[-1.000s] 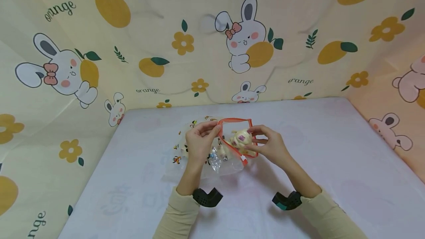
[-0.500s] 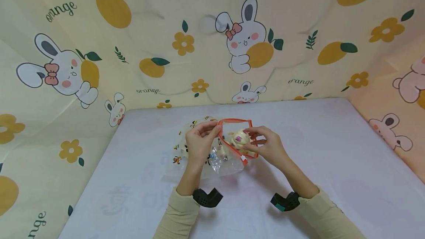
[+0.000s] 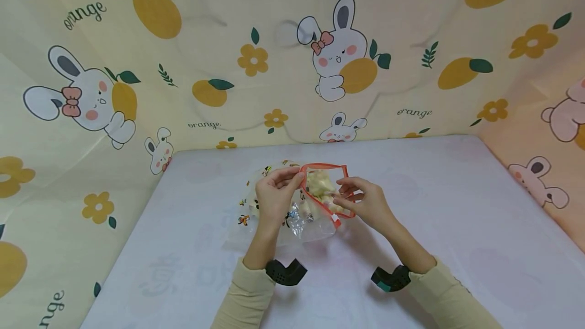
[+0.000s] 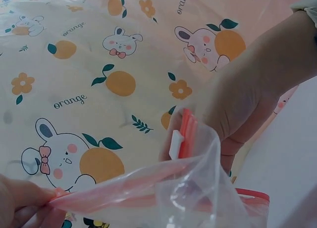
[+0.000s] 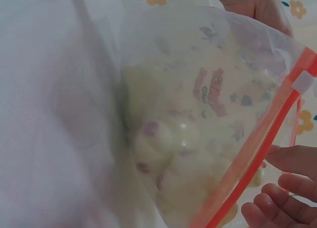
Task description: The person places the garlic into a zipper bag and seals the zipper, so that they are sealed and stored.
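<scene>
A clear plastic zip bag (image 3: 274, 230) with cartoon prints and an orange-red zip edge lies on the table, its mouth facing right. Its upper rim is pinched between the thumb and fingers of my left hand (image 3: 275, 192), as the left wrist view shows at the rim (image 4: 74, 200). Inside are several pale yellow figures; one (image 3: 320, 184) sits just within the mouth, and purple marks show on a figure (image 5: 163, 139) through the film. My right hand (image 3: 370, 202) is at the opening with loosely bent fingers and nothing between them. A white zip slider (image 5: 303, 82) sits on the edge.
A pale lilac cloth covers the table (image 3: 434, 217). Behind it hangs a cream backdrop (image 3: 274, 65) printed with rabbits and oranges. Each wrist wears a black camera mount, such as the left one (image 3: 286, 272).
The yellow figure that my right hand held has gone left into the bag and left its fingers. My right hand has shifted slightly left; my left hand has stayed on the rim.
</scene>
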The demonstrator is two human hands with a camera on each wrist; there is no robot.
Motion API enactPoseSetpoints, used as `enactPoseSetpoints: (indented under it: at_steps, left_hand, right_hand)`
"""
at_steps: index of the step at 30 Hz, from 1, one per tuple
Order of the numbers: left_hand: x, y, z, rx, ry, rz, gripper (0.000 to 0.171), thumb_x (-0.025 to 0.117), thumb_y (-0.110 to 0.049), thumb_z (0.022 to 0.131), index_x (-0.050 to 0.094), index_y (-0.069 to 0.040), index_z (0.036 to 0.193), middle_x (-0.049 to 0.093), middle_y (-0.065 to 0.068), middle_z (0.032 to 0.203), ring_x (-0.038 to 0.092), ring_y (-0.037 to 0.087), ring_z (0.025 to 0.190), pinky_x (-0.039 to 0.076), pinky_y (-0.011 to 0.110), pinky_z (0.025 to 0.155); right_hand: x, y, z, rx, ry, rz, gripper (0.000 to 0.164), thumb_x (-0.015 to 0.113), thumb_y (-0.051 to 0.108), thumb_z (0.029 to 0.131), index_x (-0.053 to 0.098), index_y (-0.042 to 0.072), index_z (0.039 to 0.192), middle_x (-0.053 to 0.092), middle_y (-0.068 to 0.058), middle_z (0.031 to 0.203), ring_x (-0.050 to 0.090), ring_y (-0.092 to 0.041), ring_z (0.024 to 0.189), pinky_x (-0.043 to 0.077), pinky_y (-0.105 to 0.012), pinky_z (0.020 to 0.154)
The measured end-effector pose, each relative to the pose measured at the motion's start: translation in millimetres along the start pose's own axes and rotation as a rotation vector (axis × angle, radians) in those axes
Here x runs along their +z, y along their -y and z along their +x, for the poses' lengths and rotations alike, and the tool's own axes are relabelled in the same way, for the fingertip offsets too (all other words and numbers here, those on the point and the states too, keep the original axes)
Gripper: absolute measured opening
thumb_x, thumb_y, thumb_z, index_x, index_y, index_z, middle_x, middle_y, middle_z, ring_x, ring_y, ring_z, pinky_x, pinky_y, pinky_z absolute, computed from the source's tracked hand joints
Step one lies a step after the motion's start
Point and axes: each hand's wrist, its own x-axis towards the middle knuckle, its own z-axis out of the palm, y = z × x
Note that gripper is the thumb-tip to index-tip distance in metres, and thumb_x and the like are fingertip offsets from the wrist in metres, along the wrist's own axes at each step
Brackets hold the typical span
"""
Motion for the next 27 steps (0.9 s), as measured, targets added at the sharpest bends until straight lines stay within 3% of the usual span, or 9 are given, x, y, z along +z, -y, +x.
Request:
enactPoseSetpoints:
  at_steps: [3,10,14,22,27]
  left_hand:
    - [0.0,-0.6,-0.4,-0.002,0.000,0.005,0.018,0.072,0.002,0.082,0.069,0.011,0.097,0.070,0.033,0.095,0.066,-0.001,0.063,0.059,0.016,0.063]
    - [3.1,-1.1,-0.7,-0.004,0.000,0.044,0.018,0.073,0.000,0.081,0.070,0.009,0.096,0.071,0.030,0.094,0.065,-0.002,0.065,0.058,0.014,0.064]
    - [5.6,0.9,-0.2,0.001,0.002,0.057,0.017,0.073,0.000,0.081,0.071,0.009,0.096,0.071,0.030,0.095,0.064,-0.002,0.065,0.056,0.012,0.063]
    - [11.8,4.3,0.2,0.024,-0.001,0.099,0.017,0.075,0.000,0.080,0.071,0.009,0.093,0.071,0.030,0.093,0.062,-0.003,0.066,0.054,0.010,0.062]
    - [16.5,7.1,0.5,0.028,0.023,0.127,0.015,0.075,-0.002,0.080,0.073,0.006,0.093,0.073,0.026,0.092,0.063,-0.001,0.066,0.054,0.010,0.061]
  right_hand:
    - [0.1,0.0,-1.3,0.006,0.017,-0.003,0.035,0.079,0.006,0.077,0.067,-0.001,0.108,0.071,-0.017,0.093,0.062,-0.007,0.078,0.057,-0.018,0.070]
    - [-2.3,-1.7,-4.7,0.013,0.026,-0.033,0.034,0.079,0.007,0.078,0.067,-0.002,0.108,0.071,-0.017,0.094,0.066,-0.020,0.081,0.061,-0.027,0.072]
    - [-5.7,-2.9,-6.5,0.025,0.031,-0.046,0.033,0.078,0.009,0.079,0.067,-0.002,0.108,0.070,-0.016,0.093,0.066,-0.019,0.080,0.062,-0.031,0.074]
    - [-11.9,-4.5,-12.8,0.044,0.040,-0.045,0.030,0.077,0.009,0.080,0.068,-0.001,0.107,0.070,-0.014,0.089,0.059,0.000,0.076,0.058,-0.018,0.072]
    - [-13.2,-8.1,-17.6,0.041,0.049,-0.036,0.029,0.077,0.008,0.079,0.069,-0.003,0.105,0.070,-0.014,0.087,0.057,0.004,0.074,0.055,-0.012,0.069]
